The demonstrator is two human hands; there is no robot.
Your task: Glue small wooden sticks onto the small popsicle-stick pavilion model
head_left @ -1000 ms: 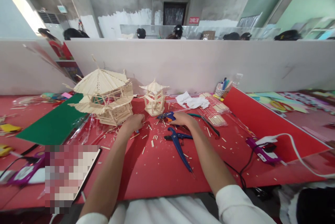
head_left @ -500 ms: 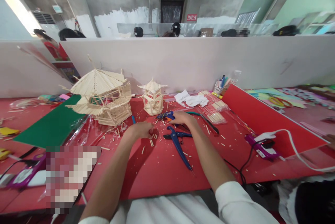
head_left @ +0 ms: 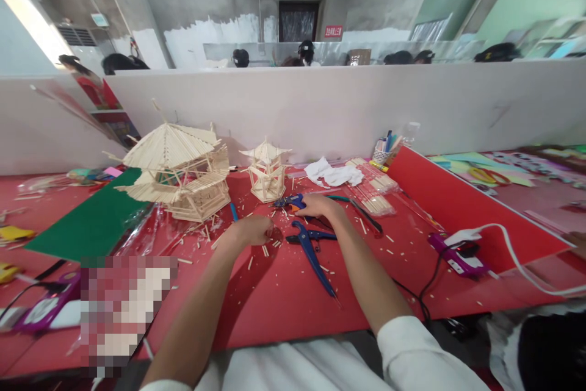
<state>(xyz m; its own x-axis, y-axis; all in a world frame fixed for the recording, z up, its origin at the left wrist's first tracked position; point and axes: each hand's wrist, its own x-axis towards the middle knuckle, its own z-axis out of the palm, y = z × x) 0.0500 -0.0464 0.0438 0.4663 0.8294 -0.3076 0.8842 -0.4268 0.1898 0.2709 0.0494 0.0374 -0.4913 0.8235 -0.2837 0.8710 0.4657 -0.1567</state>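
Observation:
My right hand (head_left: 315, 205) is closed around a blue glue gun (head_left: 293, 200) with an orange trigger, its nozzle pointing left. My left hand (head_left: 259, 230) is closed, fingers curled together low over the table; whatever they pinch is too small to make out. Short cut wooden sticks (head_left: 265, 251) lie just under and beside it. Blue cutters (head_left: 311, 251) rest between my forearms, jaws toward the left hand. Behind my hands stands a small stick pavilion (head_left: 267, 174). A larger stick pavilion (head_left: 183, 171) is further left.
Bundled sticks in plastic (head_left: 375, 190) and a white cloth (head_left: 332, 172) lie at the back right. A red board (head_left: 458, 208) leans there, near a purple power strip (head_left: 458, 257) with cables. A green board (head_left: 86, 220) is at left. Scraps litter the red table (head_left: 284, 312).
My left hand has shifted slightly right, toward the glue gun, and its fingers are drawn in more. My right hand and the glue gun stay in place.

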